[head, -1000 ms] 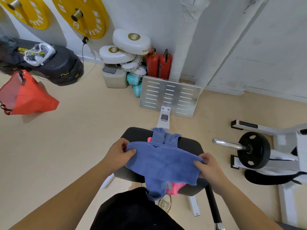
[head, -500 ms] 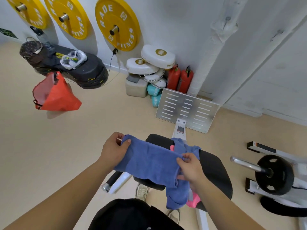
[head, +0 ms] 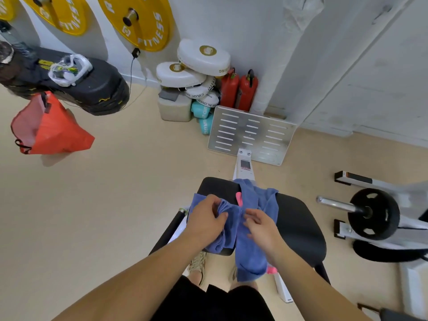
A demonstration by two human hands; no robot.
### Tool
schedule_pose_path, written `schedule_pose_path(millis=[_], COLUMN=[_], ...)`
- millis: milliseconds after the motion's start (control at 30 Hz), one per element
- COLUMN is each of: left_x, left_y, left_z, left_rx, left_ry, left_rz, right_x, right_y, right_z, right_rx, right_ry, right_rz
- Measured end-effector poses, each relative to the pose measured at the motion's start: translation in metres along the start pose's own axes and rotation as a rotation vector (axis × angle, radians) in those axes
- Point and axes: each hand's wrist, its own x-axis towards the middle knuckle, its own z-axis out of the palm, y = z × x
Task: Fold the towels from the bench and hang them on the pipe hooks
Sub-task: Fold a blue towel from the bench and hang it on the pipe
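A blue towel (head: 252,246) lies bunched on the black padded desk (head: 298,228), with one end hanging over the near edge. The left grip (head: 205,219) is clamped on a gathered fold of it. Just to its right, the right grip (head: 261,228) rests on the cloth with its fingers loose and apart. A pink towel (head: 238,198) peeks out just beyond both grips. Farther beyond stands a slotted metal plate (head: 250,133), and well off to the right is a black weight disc (head: 372,214).

Beige floor (head: 104,205), white wall (head: 231,24) w/ yellow plates (head: 139,22), 2 red extinguishers (head: 240,89).
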Motion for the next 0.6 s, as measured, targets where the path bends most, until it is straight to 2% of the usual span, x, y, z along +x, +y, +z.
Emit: schedule_pose_path(millis=[133, 200, 267, 333, 367, 433, 500, 600], left_x=[0.006, 0.011, 0.016, 0.014, 0.012, 0.007, 0.010, 0.015], left_y=[-0.003, -0.014, -0.023, -0.024, -0.024, -0.035, -0.048, -0.064], left_z=[0.030, 0.040, 0.045, 0.038, 0.029, 0.009, -0.009, -0.027], left_rx=[0.081, 0.224, 0.303, 0.272, 0.188, 0.314, 0.199, 0.124], left_ry=[-0.031, -0.071, -0.153, -0.159, -0.160, -0.086, 0.082, 0.076], left_rz=[-0.016, 0.013, 0.065, 0.095, 0.052, 0.077, -0.029, -0.231], right_x=[0.005, 0.010, 0.013, 0.015, 0.016, 0.018, 0.018, 0.020], right_y=[0.003, 0.003, 0.001, -0.003, -0.004, -0.003, -0.002, 0.003], right_z=[-0.004, -0.003, 0.001, 0.006, 0.008, 0.016, 0.028, 0.053], right_rx=[-0.005, -0.053, -0.090, -0.139, -0.201, -0.397, -0.576, -0.880], right_ry=[-0.091, -0.130, -0.131, -0.078, -0.039, 0.010, -0.004, 0.007], right_rz=[-0.029, -0.053, -0.081, -0.133, -0.177, -0.265, -0.322, -0.358])
